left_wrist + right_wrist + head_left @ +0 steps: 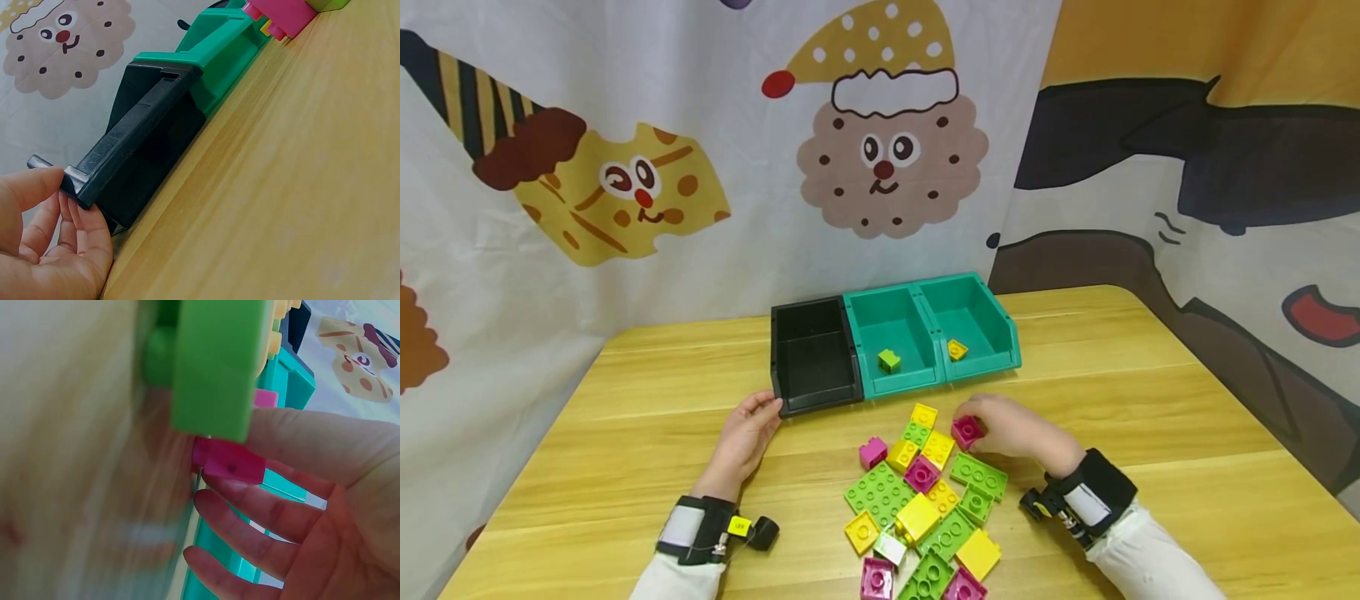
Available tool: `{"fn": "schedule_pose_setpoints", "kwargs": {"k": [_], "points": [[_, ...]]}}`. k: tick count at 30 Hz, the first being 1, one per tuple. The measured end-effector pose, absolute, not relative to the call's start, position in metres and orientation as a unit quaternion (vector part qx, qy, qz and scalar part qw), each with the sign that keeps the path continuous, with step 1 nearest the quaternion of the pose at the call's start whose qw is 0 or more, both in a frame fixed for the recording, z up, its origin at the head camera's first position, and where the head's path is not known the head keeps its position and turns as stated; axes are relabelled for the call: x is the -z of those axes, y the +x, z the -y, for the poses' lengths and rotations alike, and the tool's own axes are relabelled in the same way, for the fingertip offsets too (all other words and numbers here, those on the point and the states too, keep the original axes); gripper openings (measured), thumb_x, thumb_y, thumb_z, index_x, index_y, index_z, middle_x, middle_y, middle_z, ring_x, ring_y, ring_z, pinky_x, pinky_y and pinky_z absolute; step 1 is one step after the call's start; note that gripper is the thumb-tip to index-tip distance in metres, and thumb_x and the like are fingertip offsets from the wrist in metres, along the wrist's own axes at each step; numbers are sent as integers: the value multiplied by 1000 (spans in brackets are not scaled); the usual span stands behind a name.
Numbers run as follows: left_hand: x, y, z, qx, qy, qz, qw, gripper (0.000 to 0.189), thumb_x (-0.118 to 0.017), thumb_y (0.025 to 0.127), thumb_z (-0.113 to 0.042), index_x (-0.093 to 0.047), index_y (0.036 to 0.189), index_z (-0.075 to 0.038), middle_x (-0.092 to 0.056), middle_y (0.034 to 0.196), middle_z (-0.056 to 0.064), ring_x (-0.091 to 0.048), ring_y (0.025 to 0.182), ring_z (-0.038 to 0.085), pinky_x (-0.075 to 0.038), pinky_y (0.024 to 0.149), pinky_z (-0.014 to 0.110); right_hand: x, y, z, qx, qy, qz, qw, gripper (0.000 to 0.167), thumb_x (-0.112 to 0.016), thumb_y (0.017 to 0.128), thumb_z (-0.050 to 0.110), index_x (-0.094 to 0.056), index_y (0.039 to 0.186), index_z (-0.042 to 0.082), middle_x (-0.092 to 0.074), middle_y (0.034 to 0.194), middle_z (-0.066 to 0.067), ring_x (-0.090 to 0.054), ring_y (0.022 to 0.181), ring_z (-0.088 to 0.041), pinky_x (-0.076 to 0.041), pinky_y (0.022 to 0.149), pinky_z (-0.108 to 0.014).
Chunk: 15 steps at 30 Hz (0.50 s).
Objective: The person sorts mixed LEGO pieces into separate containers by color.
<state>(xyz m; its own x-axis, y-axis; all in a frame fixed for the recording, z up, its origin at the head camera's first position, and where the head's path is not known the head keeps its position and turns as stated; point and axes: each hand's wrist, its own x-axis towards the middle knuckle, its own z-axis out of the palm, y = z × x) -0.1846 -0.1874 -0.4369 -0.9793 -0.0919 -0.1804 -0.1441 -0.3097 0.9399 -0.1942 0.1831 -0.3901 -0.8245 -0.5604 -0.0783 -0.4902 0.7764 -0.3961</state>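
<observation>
A pink brick [967, 432] is pinched by the right hand [1009, 427], in front of the teal bins [902, 382]; the black bin [820, 400] is gripped at its corner by the left hand [747, 437]. The brick should be lifted gently, without disturbing the green brick [978, 476]. Two teal bins, one black bin and four other pink bricks [922, 473] are counted.

Table [647, 400]: wood-grain top, smooth, faint satin sheen. Black bin [134, 128]: moulded plastic, smooth, glossy highlights along the rim. Teal bins [904, 382]: similar-looking plastic, smooth, semi-gloss. Pink brick [967, 432]: hard plastic, shiny. Yellow brick [919, 517]: likewise plastic, smooth-sided between raised studs. Backdrop [737, 258]: printed cloth, matt, lightly creased. Wrist strap [1101, 483]: matt fabric, by appearance. Sleeve [677, 581]: soft cloth, matt, wrinkled.
</observation>
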Motion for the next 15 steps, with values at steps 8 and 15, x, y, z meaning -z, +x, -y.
{"fn": "schedule_pose_setpoints", "kwargs": {"k": [8, 15], "points": [[437, -183, 189, -802, -96, -590, 16, 19, -50, 95, -2, -56, 91, -20, -51, 84, -8, -51, 78, 4, -46, 82, 18, 383, -198, -181, 183, -292, -935, 88, 29, -77, 76, 9, -66, 103, 7, -64, 98, -3, -57, 87, -15, -51, 78, -34], [436, -183, 187, -802, -100, -589, 15, 14, -51, 95, -2, -55, 96, -16, -50, 85, -7, -51, 79, 5, -46, 82, 18, 365, -203, -175, 168, -316, -932, 53, 30, -77, 78, 14, -67, 105, 6, -64, 95, -1, -54, 83, -14, -49, 73, -28]]}}
